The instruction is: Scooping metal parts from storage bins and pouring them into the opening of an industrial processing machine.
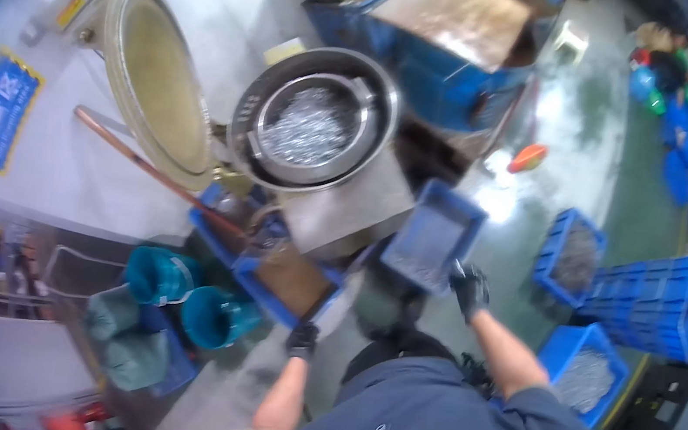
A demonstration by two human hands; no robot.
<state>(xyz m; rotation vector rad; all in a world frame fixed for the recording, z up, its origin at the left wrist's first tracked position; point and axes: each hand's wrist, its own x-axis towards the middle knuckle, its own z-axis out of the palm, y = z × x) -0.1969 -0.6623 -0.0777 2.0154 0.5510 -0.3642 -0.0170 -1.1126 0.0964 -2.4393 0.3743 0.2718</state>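
My right hand (468, 290), in a black glove, is closed at the near right corner of a shallow blue crate (474, 233). A few small shiny pieces lie at the crate's near end. My left hand (303, 339), also gloved in black, is beside the near corner of another blue crate (268, 304) with a flat brown surface inside; its fingers are too blurred to read. Ahead stands a round metal tub (383, 124) with its thick lid (156, 83) swung up to the left. A metal basket (361, 134) of small shiny metal parts (311, 125) sits inside it.
A long wooden handle (136, 158) slants beside the tub. Teal buckets (210, 319) stand at left. On the right are stacked blue crates (648, 302) and a crate of silvery parts (587, 381). A large blue bin (440, 92) stands behind; an orange object (528, 158) lies on the floor.
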